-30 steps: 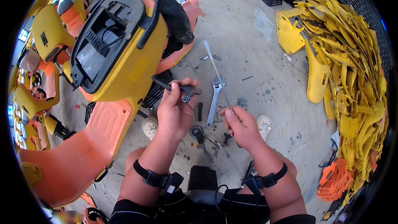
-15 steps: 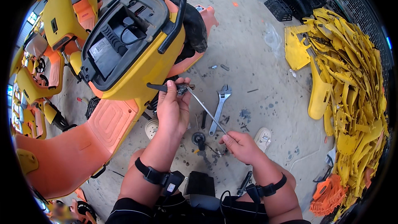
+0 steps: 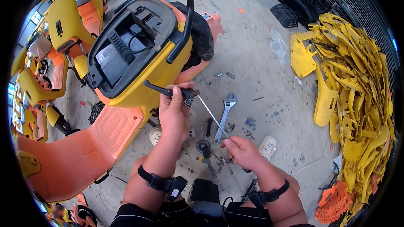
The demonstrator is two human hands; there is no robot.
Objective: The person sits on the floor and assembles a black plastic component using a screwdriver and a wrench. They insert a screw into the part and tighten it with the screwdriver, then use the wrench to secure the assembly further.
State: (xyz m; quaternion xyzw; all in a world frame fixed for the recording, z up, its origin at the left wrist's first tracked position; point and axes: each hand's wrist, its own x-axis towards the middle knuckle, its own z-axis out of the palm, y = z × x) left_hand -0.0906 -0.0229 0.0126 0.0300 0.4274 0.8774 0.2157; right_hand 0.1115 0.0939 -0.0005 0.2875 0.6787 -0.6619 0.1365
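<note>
My left hand [image 3: 173, 115] grips a black brake lever [image 3: 156, 88] by its bracket end, with the lever arm pointing left. A long-shafted screwdriver [image 3: 213, 116] is in my closed right hand [image 3: 243, 153]; its handle is mostly hidden in the palm. The shaft slants up and left, and its tip meets the bracket end of the lever. On the floor below lie an adjustable wrench [image 3: 226, 115] and a round black part with a cable [image 3: 203, 146]. Just beyond my left hand stands a yellow and orange scooter [image 3: 145, 85] with its seat compartment uncovered.
A tall heap of yellow plastic panels [image 3: 353, 92] fills the right side, with orange pieces [image 3: 334, 201] at its foot. Black crates [image 3: 284, 15] stand at the far right. More scooters [image 3: 63, 21] are parked on the left. Small metal parts [image 3: 230, 75] are scattered on the concrete.
The view has shifted slightly, so the surroundings sit a little lower and further right. The lever is tilted more, its free end raised. Both hands keep their holds, and the screwdriver tip stays at the bracket.
</note>
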